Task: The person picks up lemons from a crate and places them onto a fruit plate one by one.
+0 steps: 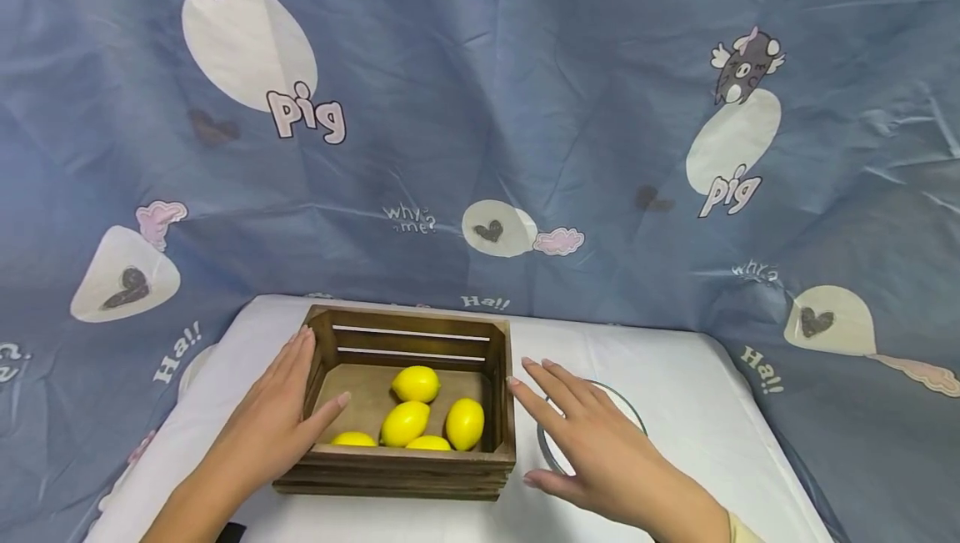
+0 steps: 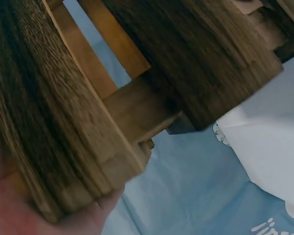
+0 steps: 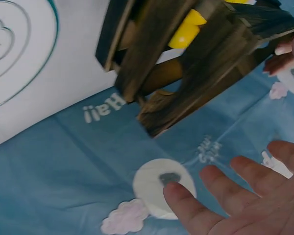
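Note:
A brown wooden slatted crate (image 1: 397, 470) stands on the white table with several yellow lemons (image 1: 405, 424) in it. My left hand (image 1: 270, 409) rests against the crate's left side, its fingers straight along the rim and its thumb spread over the inside. In the left wrist view, part of the left hand (image 2: 14, 210) shows beside the wooden slats (image 2: 63, 112). Off the crate's right side, my right hand (image 1: 592, 443) is spread and holds nothing. Beneath it is a round clear glass dish (image 1: 636, 414), partly hidden by the hand.
White cloth covers the table (image 1: 705, 434). Behind and at the sides hangs a blue-grey curtain (image 1: 420, 93) with pig prints. A small dark object (image 1: 231, 533) lies at the lower edge, near the left forearm.

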The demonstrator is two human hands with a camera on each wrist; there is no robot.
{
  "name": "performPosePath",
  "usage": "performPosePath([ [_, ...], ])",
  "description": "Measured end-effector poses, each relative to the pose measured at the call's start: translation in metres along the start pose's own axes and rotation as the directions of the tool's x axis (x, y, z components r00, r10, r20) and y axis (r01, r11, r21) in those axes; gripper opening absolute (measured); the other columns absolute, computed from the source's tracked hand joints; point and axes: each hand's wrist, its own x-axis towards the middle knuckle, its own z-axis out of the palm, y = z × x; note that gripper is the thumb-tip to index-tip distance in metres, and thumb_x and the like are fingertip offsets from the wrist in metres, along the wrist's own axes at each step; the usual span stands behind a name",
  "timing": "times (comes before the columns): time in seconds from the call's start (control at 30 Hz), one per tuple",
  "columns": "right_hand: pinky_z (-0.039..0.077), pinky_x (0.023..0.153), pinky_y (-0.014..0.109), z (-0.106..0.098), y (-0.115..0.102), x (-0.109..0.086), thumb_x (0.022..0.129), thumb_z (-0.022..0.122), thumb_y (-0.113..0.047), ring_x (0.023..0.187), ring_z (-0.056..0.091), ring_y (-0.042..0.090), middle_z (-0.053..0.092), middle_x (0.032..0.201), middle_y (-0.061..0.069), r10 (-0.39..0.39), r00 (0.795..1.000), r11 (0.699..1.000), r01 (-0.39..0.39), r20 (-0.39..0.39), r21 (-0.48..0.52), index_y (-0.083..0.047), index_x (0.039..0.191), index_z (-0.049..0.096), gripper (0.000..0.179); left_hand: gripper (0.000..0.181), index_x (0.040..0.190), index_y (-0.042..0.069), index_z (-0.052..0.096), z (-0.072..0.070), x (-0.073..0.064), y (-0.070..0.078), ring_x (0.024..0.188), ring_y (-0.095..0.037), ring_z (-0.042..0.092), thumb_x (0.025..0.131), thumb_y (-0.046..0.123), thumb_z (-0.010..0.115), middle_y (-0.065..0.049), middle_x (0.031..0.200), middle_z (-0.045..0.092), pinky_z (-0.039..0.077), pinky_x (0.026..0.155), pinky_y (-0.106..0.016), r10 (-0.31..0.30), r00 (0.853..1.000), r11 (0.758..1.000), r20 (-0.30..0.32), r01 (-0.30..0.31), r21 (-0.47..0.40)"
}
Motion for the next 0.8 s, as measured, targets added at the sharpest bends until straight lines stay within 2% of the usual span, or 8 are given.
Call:
performPosePath([
  [0.2, 0.038, 0.101, 0.05, -0.003, -0.009, 0.019, 0.084, 0.067, -0.057, 0.143, 0.024, 0.022, 0.017, 0.159, -0.001, -0.039, 0.998, 0.999, 0.04, -0.049, 0.028, -0.025, 0.155, 0.02, 0.091, 0.096, 0.152, -0.002, -0.001, -0.007, 0.001, 0.003, 0.144, -0.041, -0.003, 0.095, 0.062, 0.041, -0.024, 0.158, -0.004, 0.007, 0.111, -0.059, -0.084, 0.996, 0.996, -0.022, 0.084, -0.002],
  [0.33, 0.039, 0.103, 0.045, -0.004, -0.01, 0.032, 0.086, 0.064, -0.056, 0.141, 0.026, 0.019, 0.021, 0.158, -0.002, -0.038, 0.997, 0.997, 0.042, -0.072, 0.06, -0.025, 0.154, 0.024, 0.085, 0.095, 0.151, -0.007, 0.0, -0.006, 0.003, 0.004, 0.14, -0.05, 0.006, 0.097, 0.062, 0.035, -0.03, 0.155, -0.001, 0.015, 0.106, -0.065, -0.169, 0.985, 0.985, -0.032, 0.17, 0.016],
  [0.43, 0.041, 0.102, 0.04, -0.002, -0.009, 0.041, 0.087, 0.063, -0.056, 0.14, 0.028, 0.014, 0.022, 0.157, -0.005, -0.001, 0.999, 0.993, 0.006, -0.047, 0.12, -0.026, 0.154, 0.025, 0.083, 0.096, 0.15, -0.01, 0.003, -0.003, 0.006, 0.004, 0.137, -0.053, 0.016, 0.096, 0.064, 0.031, -0.033, 0.154, 0.005, 0.022, 0.103, -0.066, -0.211, 0.976, 0.976, -0.044, 0.214, 0.052],
  [0.63, 0.04, 0.103, 0.038, 0.011, -0.007, 0.062, 0.088, 0.064, -0.052, 0.135, 0.036, 0.013, 0.034, 0.152, -0.007, 0.066, 0.997, 0.95, -0.073, 0.034, 0.302, -0.027, 0.151, 0.032, 0.075, 0.092, 0.151, -0.008, 0.008, 0.006, 0.006, 0.007, 0.126, -0.053, 0.037, 0.097, 0.064, 0.027, -0.032, 0.151, 0.019, 0.036, 0.093, -0.064, -0.241, 0.968, 0.965, -0.075, 0.247, 0.085],
  [0.7, 0.039, 0.104, 0.038, 0.018, -0.006, 0.07, 0.089, 0.064, -0.05, 0.133, 0.04, 0.014, 0.04, 0.148, -0.007, 0.057, 0.997, 0.933, -0.071, 0.05, 0.354, -0.024, 0.149, 0.036, 0.071, 0.088, 0.152, -0.006, 0.008, 0.007, 0.005, 0.008, 0.12, -0.054, 0.044, 0.098, 0.061, 0.028, -0.032, 0.15, 0.023, 0.04, 0.088, -0.064, -0.242, 0.967, 0.965, -0.084, 0.249, 0.081],
  [0.8, 0.039, 0.104, 0.037, 0.033, -0.008, 0.083, 0.09, 0.064, -0.047, 0.13, 0.043, 0.013, 0.045, 0.143, -0.008, 0.023, 0.998, 0.914, -0.046, 0.063, 0.402, -0.02, 0.147, 0.04, 0.067, 0.081, 0.153, -0.004, 0.009, 0.006, 0.003, 0.007, 0.116, -0.054, 0.047, 0.1, 0.055, 0.029, -0.031, 0.148, 0.027, 0.041, 0.087, -0.064, -0.245, 0.964, 0.964, -0.1, 0.253, 0.076],
])
